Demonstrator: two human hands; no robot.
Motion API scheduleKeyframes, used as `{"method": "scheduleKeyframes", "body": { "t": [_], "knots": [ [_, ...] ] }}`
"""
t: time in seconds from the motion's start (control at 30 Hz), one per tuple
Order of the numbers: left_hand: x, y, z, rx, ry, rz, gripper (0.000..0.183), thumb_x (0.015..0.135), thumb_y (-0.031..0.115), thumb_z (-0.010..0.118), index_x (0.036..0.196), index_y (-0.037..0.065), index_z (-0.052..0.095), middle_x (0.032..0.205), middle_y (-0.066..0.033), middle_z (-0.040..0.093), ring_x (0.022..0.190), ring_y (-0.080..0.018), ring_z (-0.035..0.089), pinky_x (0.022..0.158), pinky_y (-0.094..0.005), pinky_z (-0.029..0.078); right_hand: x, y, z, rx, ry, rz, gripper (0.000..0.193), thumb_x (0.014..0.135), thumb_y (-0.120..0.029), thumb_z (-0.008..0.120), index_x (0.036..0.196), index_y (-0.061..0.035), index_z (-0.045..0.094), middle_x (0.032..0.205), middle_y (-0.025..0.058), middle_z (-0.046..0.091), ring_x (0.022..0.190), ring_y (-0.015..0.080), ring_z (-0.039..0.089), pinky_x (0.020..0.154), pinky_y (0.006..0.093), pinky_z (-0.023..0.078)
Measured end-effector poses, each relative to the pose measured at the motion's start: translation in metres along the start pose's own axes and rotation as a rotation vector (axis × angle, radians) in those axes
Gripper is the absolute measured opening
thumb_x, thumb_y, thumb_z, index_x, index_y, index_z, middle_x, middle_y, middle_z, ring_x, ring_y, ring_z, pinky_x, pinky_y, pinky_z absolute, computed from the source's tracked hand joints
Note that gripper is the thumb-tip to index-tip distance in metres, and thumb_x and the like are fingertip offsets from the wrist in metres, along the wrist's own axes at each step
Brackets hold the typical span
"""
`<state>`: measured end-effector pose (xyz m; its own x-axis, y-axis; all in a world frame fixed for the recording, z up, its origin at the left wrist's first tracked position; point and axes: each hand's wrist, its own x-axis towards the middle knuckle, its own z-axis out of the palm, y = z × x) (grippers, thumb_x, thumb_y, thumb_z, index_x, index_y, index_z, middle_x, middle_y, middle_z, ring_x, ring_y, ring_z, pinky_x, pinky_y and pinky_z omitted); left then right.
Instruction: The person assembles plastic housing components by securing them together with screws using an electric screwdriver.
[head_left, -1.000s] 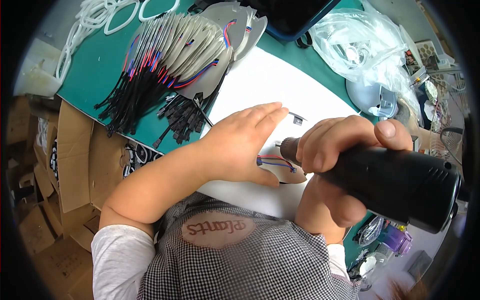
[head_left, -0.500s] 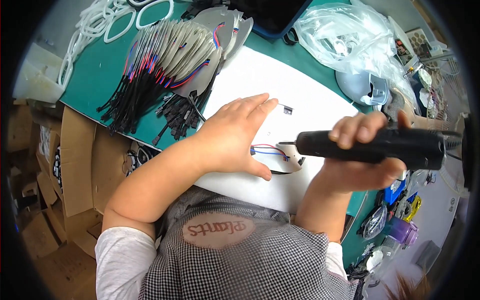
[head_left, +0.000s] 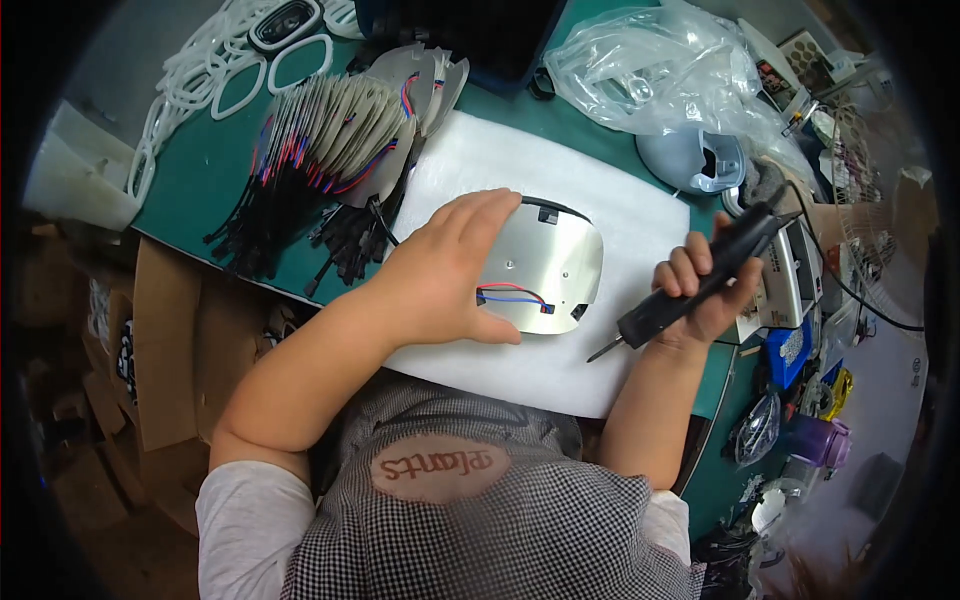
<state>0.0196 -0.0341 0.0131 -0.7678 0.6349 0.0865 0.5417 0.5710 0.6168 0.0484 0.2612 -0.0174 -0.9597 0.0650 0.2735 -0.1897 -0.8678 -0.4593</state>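
A rounded silvery metal plate (head_left: 545, 245) with red, blue and black wires lies on a white foam sheet (head_left: 645, 215). Curved around its left side is my left hand (head_left: 430, 265), fingers at the far edge and thumb at the near edge; the hand hides that side of the plate. My right hand (head_left: 715, 318) grips a black electric screwdriver (head_left: 660, 312), to the right of the plate. Its bit points down and to the left, above the foam and apart from the plate.
Many similar plates with wires (head_left: 340, 125) stand fanned out at the far left, beside white ring-shaped frames (head_left: 300, 62). Clear plastic bags (head_left: 650, 75) and a grey-blue shell (head_left: 690, 160) are at the back right. A purple container (head_left: 820, 440) stands at the right.
The screwdriver has swung from nearly level to a slant, its tip moving away from the plate toward the near side. My left hand keeps its place on the plate. The view has shifted slightly.
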Motion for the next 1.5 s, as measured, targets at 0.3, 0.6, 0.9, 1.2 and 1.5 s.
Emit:
{"method": "scheduleKeyframes", "body": {
  "t": [0.3, 0.6, 0.9, 1.2, 1.5],
  "knots": [
    [-0.043, 0.021, -0.025, 0.177, 0.31, 0.273, 0.116, 0.05, 0.044, 0.089, 0.141, 0.001, 0.032, 0.142, -0.0207, 0.039, 0.131, -0.0414, 0.04, 0.109, -0.0475, 0.035, 0.004, 0.01, -0.026, 0.046, 0.099, 0.104, 0.058, 0.092, -0.048, 0.057, 0.132, -0.0076, 0.046, 0.078, 0.0054, 0.049, 0.058, 0.0134, 0.047, 0.052, 0.0297, 0.043],
    [-0.141, -0.007, -0.063, 0.295, 0.571, 0.106, 0.113, 0.051, 0.044, 0.089, 0.14, -0.001, 0.035, 0.142, -0.0212, 0.039, 0.13, -0.0404, 0.041, 0.109, -0.0467, 0.035, 0.003, 0.001, -0.043, -0.022, 0.092, 0.176, 0.054, 0.094, -0.045, 0.054, 0.134, -0.0099, 0.048, 0.08, 0.0031, 0.046, 0.063, 0.0128, 0.044, 0.057, 0.0282, 0.041],
    [-0.332, -0.163, -0.001, 0.101, 1.344, -0.843, 0.101, 0.065, 0.044, 0.085, 0.141, 0.0, 0.035, 0.137, -0.0212, 0.045, 0.127, -0.0312, 0.045, 0.106, -0.0392, 0.037, 0.005, 0.005, -0.044, 0.019, -0.019, 0.203, 0.055, 0.094, -0.039, 0.058, 0.134, -0.003, 0.046, 0.082, 0.0041, 0.046, 0.067, 0.0112, 0.043, 0.061, 0.0258, 0.041],
    [-0.498, -0.3, 0.187, -1.449, 1.183, -1.565, 0.087, 0.072, 0.057, 0.076, 0.133, 0.0, 0.052, 0.129, -0.0164, 0.057, 0.116, -0.0298, 0.054, 0.097, -0.0403, 0.043, 0.006, 0.013, -0.034, -0.039, 0.106, 0.167, 0.053, 0.096, -0.043, 0.054, 0.133, -0.0064, 0.048, 0.082, 0.006, 0.05, 0.063, 0.013, 0.046, 0.057, 0.0265, 0.043],
    [-0.401, -0.336, 0.043, 0.053, 1.48, -1.269, 0.054, 0.09, 0.031, 0.066, 0.132, 0.0, 0.05, 0.129, -0.0173, 0.054, 0.118, -0.028, 0.053, 0.098, -0.0369, 0.044, 0.003, 0.009, -0.042, -0.124, 0.183, 0.15, 0.05, 0.095, -0.045, 0.054, 0.132, -0.0125, 0.047, 0.079, 0.0039, 0.05, 0.059, 0.0115, 0.045, 0.053, 0.0255, 0.041]
  ]
}}
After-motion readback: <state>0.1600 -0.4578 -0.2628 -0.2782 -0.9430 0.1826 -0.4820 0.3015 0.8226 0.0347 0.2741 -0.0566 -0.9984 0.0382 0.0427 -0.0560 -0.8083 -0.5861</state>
